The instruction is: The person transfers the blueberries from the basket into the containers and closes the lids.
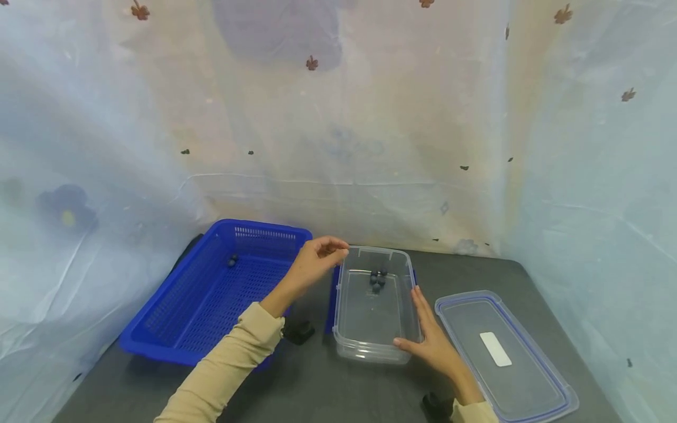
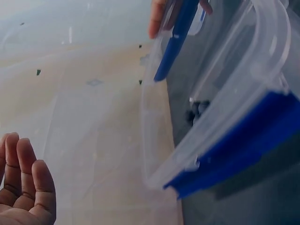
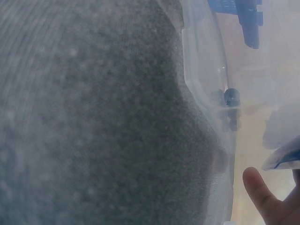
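Observation:
A clear plastic container (image 1: 370, 317) with blue side clips stands on the table, several dark blueberry-like balls (image 1: 377, 281) clustered inside on its floor. My left hand (image 1: 317, 258) hovers by the container's far left corner. Its fingers (image 2: 44, 187) are slightly bent, and nothing shows between them. Along the container's right wall lies my right hand (image 1: 431, 341), fingers extended and thumb near the front right corner. The right wrist view shows the thumb (image 3: 260, 194) stretched out beside the clear wall. To the left, a blue basket (image 1: 174, 355) holds a couple more dark balls (image 1: 233, 260).
A clear lid (image 1: 534, 364) with a blue seal and a white label lies flat at the right. Behind the dark table (image 1: 328, 393) hangs a patterned plastic sheet (image 1: 344, 176), which also runs along both sides.

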Available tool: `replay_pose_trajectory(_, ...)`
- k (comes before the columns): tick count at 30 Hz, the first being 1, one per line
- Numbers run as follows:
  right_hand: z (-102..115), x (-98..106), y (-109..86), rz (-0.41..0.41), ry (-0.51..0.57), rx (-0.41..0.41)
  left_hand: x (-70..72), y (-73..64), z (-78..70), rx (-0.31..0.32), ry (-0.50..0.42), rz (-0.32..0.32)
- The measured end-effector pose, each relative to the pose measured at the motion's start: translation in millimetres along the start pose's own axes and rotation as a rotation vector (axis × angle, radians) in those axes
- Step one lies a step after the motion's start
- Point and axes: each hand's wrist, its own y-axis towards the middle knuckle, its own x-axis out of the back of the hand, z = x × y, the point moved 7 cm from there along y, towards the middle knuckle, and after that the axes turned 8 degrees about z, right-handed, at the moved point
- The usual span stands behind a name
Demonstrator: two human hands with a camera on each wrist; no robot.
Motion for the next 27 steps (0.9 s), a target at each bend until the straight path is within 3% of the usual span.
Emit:
replay_pose_trajectory(7,1,-1,0.6,-0.006,-0.002,0.015,34.4,-15.0,-5.9,-0.031,0.029,-0.052)
replay_pose_trajectory(18,1,0,1.9,-0.004,0.008,0.017,95.7,-34.7,-6.8,-0.006,0.076,-0.193)
replay_pose_trajectory(23,1,-1,1.1,-0.003,0.005,0.013,122.1,-41.7,-1.2,0.027,0.118,-0.282)
replay_pose_trajectory(27,1,0,1.5,-0.008,0.006,0.016,138.3,-43.8,7.5,0.051,0.071,-0.34)
